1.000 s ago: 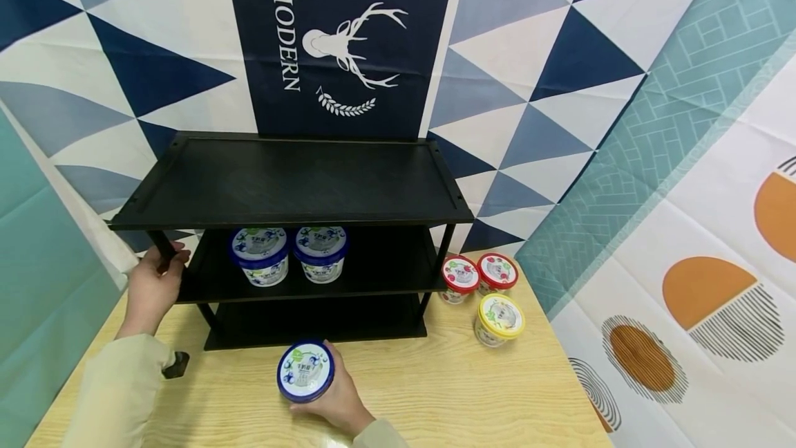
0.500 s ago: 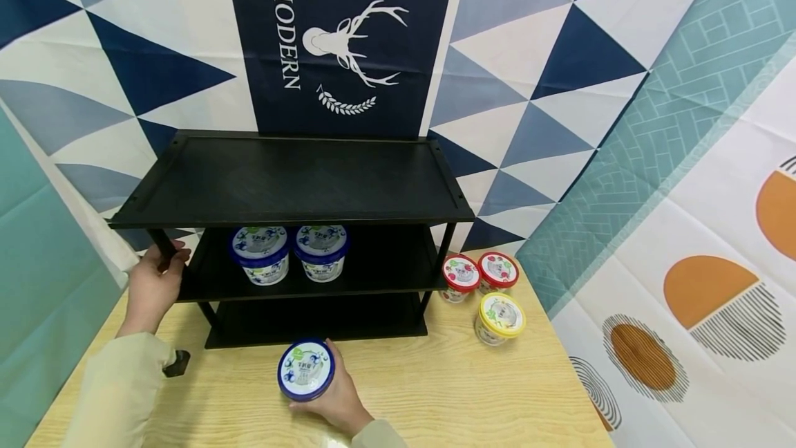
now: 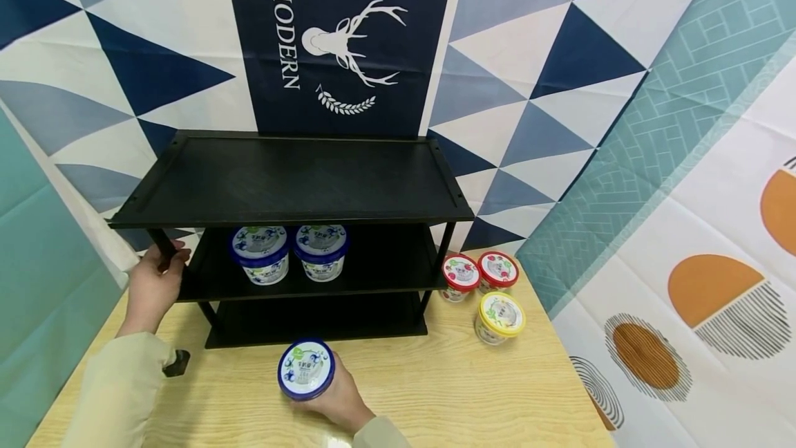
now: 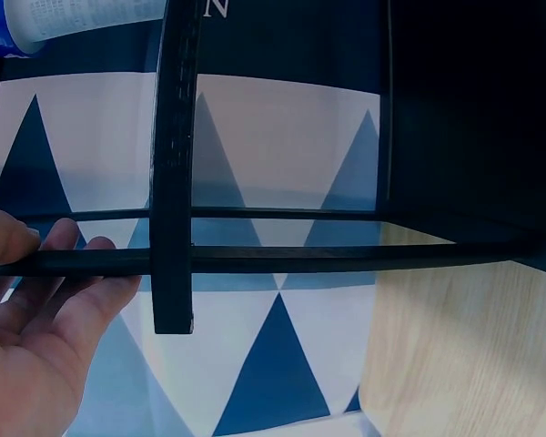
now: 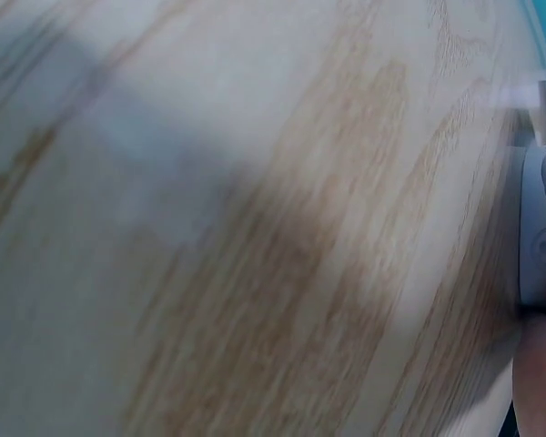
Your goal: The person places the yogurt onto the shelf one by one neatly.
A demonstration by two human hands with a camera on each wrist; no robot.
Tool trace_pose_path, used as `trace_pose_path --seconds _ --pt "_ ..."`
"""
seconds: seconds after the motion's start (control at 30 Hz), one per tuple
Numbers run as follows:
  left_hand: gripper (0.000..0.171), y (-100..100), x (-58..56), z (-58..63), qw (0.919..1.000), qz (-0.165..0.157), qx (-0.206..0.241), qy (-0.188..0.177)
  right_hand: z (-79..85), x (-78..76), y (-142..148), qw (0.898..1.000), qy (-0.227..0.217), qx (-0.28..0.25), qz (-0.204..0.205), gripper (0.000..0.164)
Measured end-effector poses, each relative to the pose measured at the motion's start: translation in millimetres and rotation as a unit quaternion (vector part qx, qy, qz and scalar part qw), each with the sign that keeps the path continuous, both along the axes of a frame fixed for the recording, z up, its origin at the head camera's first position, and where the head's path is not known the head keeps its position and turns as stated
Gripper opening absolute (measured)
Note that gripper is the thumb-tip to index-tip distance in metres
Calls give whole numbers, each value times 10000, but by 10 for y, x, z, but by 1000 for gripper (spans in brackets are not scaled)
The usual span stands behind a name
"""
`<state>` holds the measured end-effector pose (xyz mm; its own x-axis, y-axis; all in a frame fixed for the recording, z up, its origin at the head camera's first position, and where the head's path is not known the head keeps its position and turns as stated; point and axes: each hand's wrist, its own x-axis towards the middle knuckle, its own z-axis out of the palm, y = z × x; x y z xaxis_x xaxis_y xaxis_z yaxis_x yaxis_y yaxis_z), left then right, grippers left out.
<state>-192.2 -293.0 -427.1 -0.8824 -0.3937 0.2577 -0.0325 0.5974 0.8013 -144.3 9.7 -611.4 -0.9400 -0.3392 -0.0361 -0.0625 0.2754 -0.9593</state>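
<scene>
My left hand [image 3: 151, 290] grips the left front post of a black three-tier shelf [image 3: 292, 178]; the left wrist view shows its fingers [image 4: 100, 300] and thumb around the slim black bar [image 4: 346, 259]. In front of the shelf my right hand [image 3: 342, 396] holds a blue-lidded tub [image 3: 306, 369] from its right side, lid facing up. Only the tub's white side [image 5: 541, 232] and part of the hand reach into the right wrist view. Two more blue-lidded tubs, the left one [image 3: 259, 254] and the right one [image 3: 320, 252], stand side by side on the middle tier.
Right of the shelf, two red-lidded tubs, one nearer [image 3: 460, 275] and one farther [image 3: 498, 271], stand on the wooden table [image 3: 472, 399] with a yellow-lidded tub [image 3: 500, 318]. Patterned cloth [image 3: 497, 88] hangs close behind the shelf.
Hardly anything moves. The right hand's fingers shift slightly around the blue-lidded tub, which stays in the same spot. The left hand keeps its grip on the post.
</scene>
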Motion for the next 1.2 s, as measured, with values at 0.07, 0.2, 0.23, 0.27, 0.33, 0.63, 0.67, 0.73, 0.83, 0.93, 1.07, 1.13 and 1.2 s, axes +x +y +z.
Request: trace_pose_path --seconds 0.07,0.2,0.23,0.27,0.33,0.63,0.67,0.73,0.83,0.93,1.07,1.13,1.2 --pt "31 2 -1 4 10000 16 2 5 4 -6 5 10000 -16 38 1 101" --pt "31 10 -13 15 10000 9 10 23 22 -27 19 10000 -2 63 -6 100" --pt "30 12 -15 18 10000 11 3 26 31 -33 23 10000 13 58 -17 100" --pt "30 13 -18 20 10000 -1 5 27 42 -39 27 10000 25 34 -22 100" --pt "30 14 -17 23 10000 13 -13 34 68 -49 34 10000 65 -23 -35 99" --pt "29 9 0 20 10000 12 29 92 222 -79 86 9997 172 -28 -168 94" --pt "29 7 2 19 9999 15 30 97 238 -83 96 9997 197 -15 -166 94" --pt "30 7 9 18 9999 33 22 109 271 -94 119 9996 236 -64 -133 95" --pt "30 4 10 15 9999 1 46 146 325 -113 162 9992 385 -24 -92 94" --pt "30 5 10 14 9998 -20 59 173 382 -136 212 9984 543 99 -80 94" --pt "30 5 8 11 9999 -22 76 151 455 -163 275 9978 619 219 -129 96" --pt "30 4 4 8 9999 -21 83 119 487 -172 301 9978 603 226 -158 97" --pt "30 6 4 6 9999 8 72 88 525 -176 327 9978 567 282 -183 98"
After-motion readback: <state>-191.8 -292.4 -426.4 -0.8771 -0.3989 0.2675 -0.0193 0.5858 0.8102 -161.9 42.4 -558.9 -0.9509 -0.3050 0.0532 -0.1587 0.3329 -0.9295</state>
